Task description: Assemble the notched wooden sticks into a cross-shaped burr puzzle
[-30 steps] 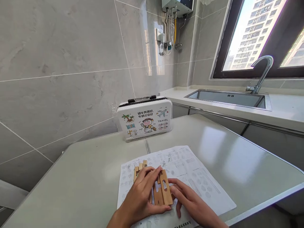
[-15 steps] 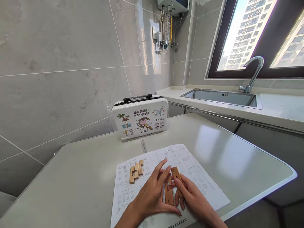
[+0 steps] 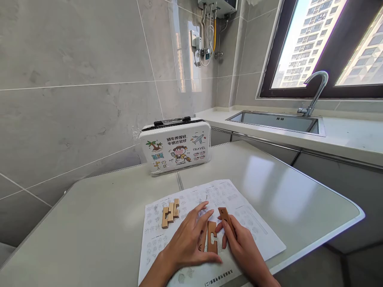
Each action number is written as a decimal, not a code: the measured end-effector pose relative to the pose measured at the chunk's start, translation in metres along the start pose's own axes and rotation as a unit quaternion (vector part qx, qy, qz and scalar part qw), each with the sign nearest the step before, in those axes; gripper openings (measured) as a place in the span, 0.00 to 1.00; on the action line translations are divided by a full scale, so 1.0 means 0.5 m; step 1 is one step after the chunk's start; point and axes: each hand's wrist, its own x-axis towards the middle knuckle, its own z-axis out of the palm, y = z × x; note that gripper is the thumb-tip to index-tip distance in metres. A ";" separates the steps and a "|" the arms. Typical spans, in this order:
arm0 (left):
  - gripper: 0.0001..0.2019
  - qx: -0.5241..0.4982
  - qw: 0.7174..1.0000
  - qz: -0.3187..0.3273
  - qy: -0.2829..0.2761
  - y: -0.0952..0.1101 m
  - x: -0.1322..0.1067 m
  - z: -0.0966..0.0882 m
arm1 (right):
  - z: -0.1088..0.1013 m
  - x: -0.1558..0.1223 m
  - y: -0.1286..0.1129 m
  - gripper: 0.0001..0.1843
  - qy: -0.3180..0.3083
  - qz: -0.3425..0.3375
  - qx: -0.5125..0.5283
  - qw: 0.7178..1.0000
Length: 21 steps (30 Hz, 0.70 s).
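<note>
Between the finger and thumb of my right hand [image 3: 243, 241] is a notched wooden puzzle block [image 3: 225, 218] marked 2, tilted above the paper sheet [image 3: 257, 229]. My left hand [image 3: 187, 239] is open over the sheet, thumb and fingers spread around a second notched block [image 3: 212, 238] whose cut-out faces right. Beside that one, a third block [image 3: 202, 240] with a number on it is partly covered by the left hand; whether the fingers touch it I cannot tell. Several lighter notched blocks [image 3: 170, 213] stand side by side on the sheet's left part.
The sheet, printed with small diagrams, lies on a pale folding table [image 3: 98, 223]. Behind it stands a white cartoon-printed carry case [image 3: 176, 148] in clear plastic. A counter [image 3: 353, 137] with a sink [image 3: 275, 121] and faucet [image 3: 318, 89] runs along the right.
My right hand has drawn the block marked 2 away from the second block, which now shows its notch. My left hand's fingers have eased apart, and the view has shifted slightly.
</note>
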 end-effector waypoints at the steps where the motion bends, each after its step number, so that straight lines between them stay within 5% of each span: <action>1: 0.48 0.021 0.999 -0.019 0.014 0.003 -0.001 -0.009 | 0.000 0.000 -0.002 0.26 0.001 0.001 0.004 1.000; 3: 0.25 0.070 0.995 -0.055 0.032 0.008 -0.002 -0.026 | 0.000 0.000 -0.007 0.27 0.002 0.006 0.006 1.000; 5: 0.12 0.118 0.990 -0.069 0.027 0.011 -0.003 -0.037 | 0.000 0.000 -0.010 0.27 -0.001 0.011 0.002 1.000; 21: 0.11 0.148 0.982 -0.115 0.003 0.007 -0.013 -0.042 | 0.000 0.000 -0.004 0.25 -0.010 0.006 -0.014 1.000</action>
